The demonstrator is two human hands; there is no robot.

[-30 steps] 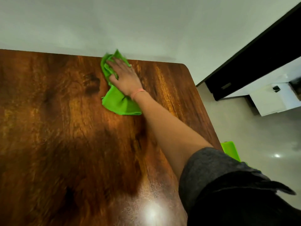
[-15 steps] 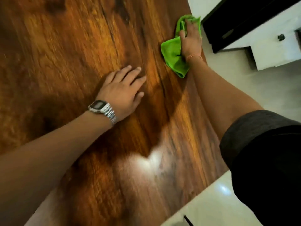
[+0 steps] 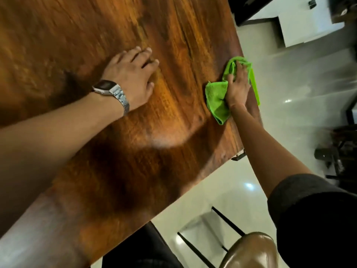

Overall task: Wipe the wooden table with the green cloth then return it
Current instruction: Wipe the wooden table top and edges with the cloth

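Your right hand (image 3: 238,88) presses down on the green cloth (image 3: 217,99), fingers curled into its folds, right at the desk's (image 3: 96,35) right edge, with a strip of cloth hanging over the side. Your left hand (image 3: 131,78) lies flat and open on the wood, fingers spread, silver wristwatch (image 3: 111,91) on the wrist. A brown leather chair back (image 3: 251,250) sits below by the near edge.

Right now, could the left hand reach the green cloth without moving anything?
Probably yes: the left hand lies flat on bare wooden table, nothing between it and the green cloth under the right hand.
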